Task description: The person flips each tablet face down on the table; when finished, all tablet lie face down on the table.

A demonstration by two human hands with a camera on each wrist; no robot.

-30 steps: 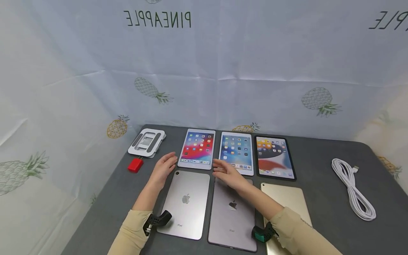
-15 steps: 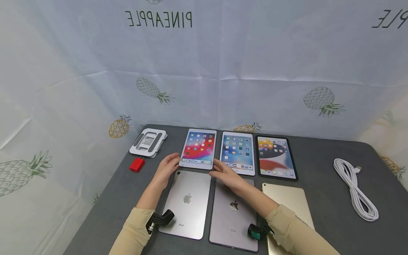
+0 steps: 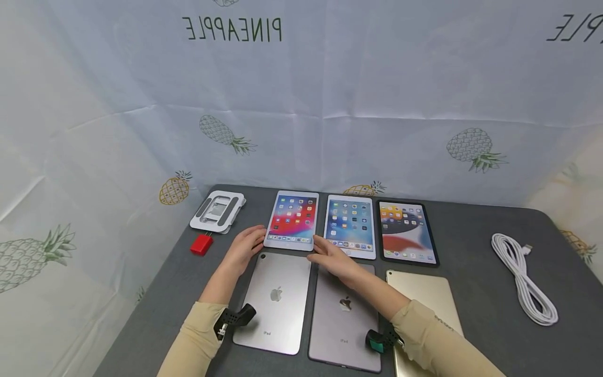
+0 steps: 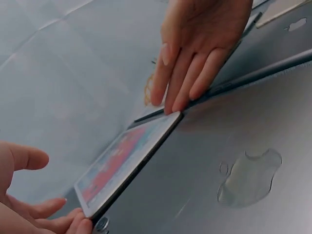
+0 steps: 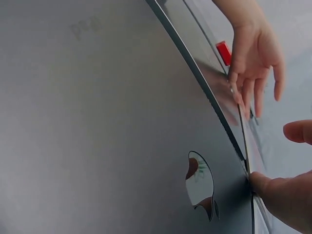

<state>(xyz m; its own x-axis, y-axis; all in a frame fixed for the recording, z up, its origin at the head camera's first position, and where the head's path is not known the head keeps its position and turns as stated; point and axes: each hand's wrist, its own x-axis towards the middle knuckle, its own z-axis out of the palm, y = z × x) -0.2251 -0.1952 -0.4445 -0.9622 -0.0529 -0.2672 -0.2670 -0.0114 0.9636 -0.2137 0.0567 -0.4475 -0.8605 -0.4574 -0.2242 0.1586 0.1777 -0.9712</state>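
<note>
A white-framed tablet (image 3: 292, 217) with a red and blue home screen lies face up in the back row. My left hand (image 3: 244, 248) is at its lower left corner, the extended fingers touching its edge and the thumb held apart. At the opposite lower corner, the straight fingers of my right hand (image 3: 335, 260) meet the tablet's edge, as the left wrist view shows at the tablet's corner (image 4: 170, 119). Below both hands a silver iPad (image 3: 278, 314) and a grey iPad (image 3: 336, 335) lie back up, the right forearm passing over the grey one.
Right of it lie another white tablet (image 3: 349, 222) and a black-framed tablet (image 3: 407, 233). A gold tablet (image 3: 426, 293) is partly under the right sleeve. At left are a white folding stand (image 3: 218, 210) and red charger plug (image 3: 201, 244); a coiled white cable (image 3: 523, 280) lies at right.
Both hands have closed in slightly on the white-framed tablet with the red and blue screen, the left moving right to its edge. The right hand's fingers have drawn together at the corner.
</note>
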